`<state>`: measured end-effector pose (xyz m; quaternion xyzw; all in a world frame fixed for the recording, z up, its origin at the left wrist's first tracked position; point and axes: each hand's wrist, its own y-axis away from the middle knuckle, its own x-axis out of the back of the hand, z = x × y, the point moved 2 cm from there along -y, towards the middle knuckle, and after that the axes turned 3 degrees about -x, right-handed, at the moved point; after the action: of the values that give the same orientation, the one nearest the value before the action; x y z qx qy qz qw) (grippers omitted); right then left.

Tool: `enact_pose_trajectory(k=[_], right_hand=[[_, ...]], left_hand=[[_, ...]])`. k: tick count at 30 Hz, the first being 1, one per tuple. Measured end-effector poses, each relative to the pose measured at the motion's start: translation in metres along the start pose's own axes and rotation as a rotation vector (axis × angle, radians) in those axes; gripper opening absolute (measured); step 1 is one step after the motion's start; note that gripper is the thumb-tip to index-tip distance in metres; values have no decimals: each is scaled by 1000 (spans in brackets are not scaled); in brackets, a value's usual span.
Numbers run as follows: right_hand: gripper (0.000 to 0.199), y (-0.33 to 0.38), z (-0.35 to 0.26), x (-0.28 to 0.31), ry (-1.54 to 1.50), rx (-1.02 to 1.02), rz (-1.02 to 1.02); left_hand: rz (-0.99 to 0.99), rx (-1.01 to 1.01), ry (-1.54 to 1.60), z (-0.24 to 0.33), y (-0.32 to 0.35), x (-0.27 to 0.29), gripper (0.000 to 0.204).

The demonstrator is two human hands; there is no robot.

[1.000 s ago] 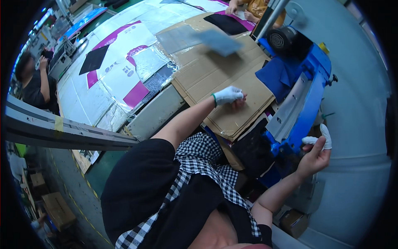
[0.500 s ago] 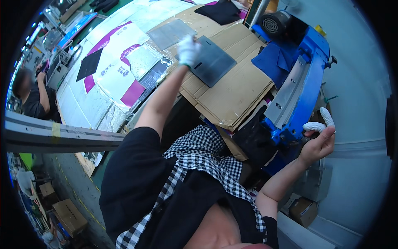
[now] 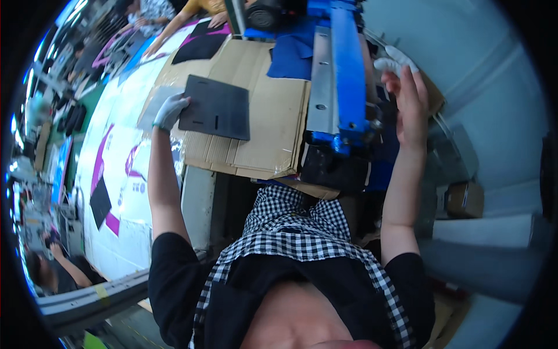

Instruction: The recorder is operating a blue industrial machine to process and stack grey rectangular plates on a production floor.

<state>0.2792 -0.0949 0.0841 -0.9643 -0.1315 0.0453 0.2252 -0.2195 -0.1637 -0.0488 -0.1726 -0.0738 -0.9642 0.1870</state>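
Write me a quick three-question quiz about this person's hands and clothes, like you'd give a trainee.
1. Which hand touches the dark panel above the cardboard?
2. True or false: the right hand is holding the blue cloth.
3. The apron is: (a) red striped, (b) black-and-white checked, (c) plain green.

Key: 1. The left hand, at the panel's left edge. 2. False; it is raised beyond the blue machine, holding nothing visible. 3. b.

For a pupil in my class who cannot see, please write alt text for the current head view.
A person's gloved left hand touches the left edge of a dark plate over cardboard. The right hand, two fingers covered in white, is empty beside a blue machine.
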Motion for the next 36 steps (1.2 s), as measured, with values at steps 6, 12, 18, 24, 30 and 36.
enact_pose_trajectory(k=[6,12,18,24,30,36], right_hand=[[52,-26,22,48,26,-66,37],[44,-31,22,55,-291,-143,-244],[35,-18,20,106,-829,-7,6],[34,-27,53,166,-750,-37,344],[34,-29,144,227,-739,-288,320],[42,-19,174,162,-586,-383,297]], left_hand=[[0,-229,166,98,26,6,34],[-122,-399,356,232,18,-113,29],[-730,-254,551,283,-12,-264,17],[-772,-418,146,302,-11,-249,20],[-622,-353,514,227,-57,-231,20],[-514,-157,460,175,-66,-219,27]])
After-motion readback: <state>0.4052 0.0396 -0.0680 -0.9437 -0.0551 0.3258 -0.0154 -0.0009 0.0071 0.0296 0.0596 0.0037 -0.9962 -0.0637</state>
